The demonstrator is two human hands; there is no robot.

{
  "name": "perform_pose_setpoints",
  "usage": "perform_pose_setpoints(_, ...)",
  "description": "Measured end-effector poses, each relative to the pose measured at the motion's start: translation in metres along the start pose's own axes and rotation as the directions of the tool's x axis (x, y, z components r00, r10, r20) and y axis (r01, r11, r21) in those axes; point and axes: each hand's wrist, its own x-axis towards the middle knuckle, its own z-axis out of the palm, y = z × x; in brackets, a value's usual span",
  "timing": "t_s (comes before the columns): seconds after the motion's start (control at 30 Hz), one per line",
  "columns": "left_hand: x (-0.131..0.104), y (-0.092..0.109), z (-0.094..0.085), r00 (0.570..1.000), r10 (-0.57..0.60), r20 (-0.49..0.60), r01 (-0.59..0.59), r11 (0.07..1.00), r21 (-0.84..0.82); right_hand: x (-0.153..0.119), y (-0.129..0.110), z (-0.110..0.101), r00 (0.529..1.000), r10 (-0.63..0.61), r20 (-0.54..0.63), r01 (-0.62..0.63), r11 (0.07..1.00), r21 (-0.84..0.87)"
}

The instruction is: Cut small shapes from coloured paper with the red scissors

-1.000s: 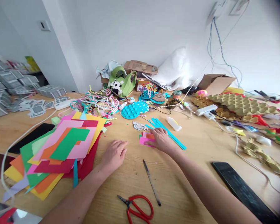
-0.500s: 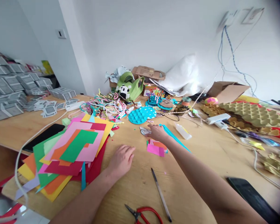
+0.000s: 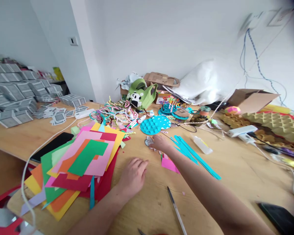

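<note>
My left hand [image 3: 133,173] rests on the wooden table with its fingers loosely curled and apart, holding nothing, to the right of a stack of coloured paper [image 3: 88,156]. My right hand [image 3: 160,143] reaches forward and touches a small white cutout with drawn lines [image 3: 148,141]; whether its fingers grip it is hard to tell. Pink paper scraps [image 3: 169,164] lie under my right forearm. Blue paper strips [image 3: 198,156] lie right of that hand, beside a glue bottle [image 3: 202,144]. Beyond it are blue textured discs [image 3: 150,126].
A pen [image 3: 175,209] lies between my forearms. Tangled coloured cords [image 3: 115,112], a green panda bag [image 3: 142,98] and a jar [image 3: 202,116] stand farther back. Egg trays [image 3: 271,120] and a power strip [image 3: 242,131] are at right. A white cable runs down the left.
The view has shifted, so the table items appear farther right and lower. My right hand has moved left over the white cutout, and more of the blue strips shows. The red-handled pliers are mostly out of view.
</note>
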Motion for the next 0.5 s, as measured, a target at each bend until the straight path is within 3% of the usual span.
perform_pose_setpoints(0.17, -0.001, -0.001, 0.001, 1.0, -0.007, 0.012, 0.007, 1.0, -0.009, 0.012, -0.04, 0.002, 0.999, -0.031, -0.018, 0.032, 0.998, 0.049)
perform_pose_setpoints(0.3, -0.001, -0.001, 0.001, 1.0, -0.009, 0.02, 0.009, 1.0, -0.008, 0.017, -0.054, 0.001, 0.997, -0.068, -0.043, 0.072, 0.993, 0.091)
perform_pose_setpoints(0.4, 0.0, -0.001, 0.001, 1.0, -0.015, 0.012, 0.015, 1.0, -0.007, 0.01, -0.045, -0.002, 0.994, -0.101, -0.05, 0.106, 0.988, 0.114)
perform_pose_setpoints(0.5, 0.0, -0.002, 0.002, 1.0, -0.018, 0.0, 0.018, 1.0, -0.005, -0.003, -0.011, -0.007, 0.993, -0.099, -0.061, 0.105, 0.989, 0.105)
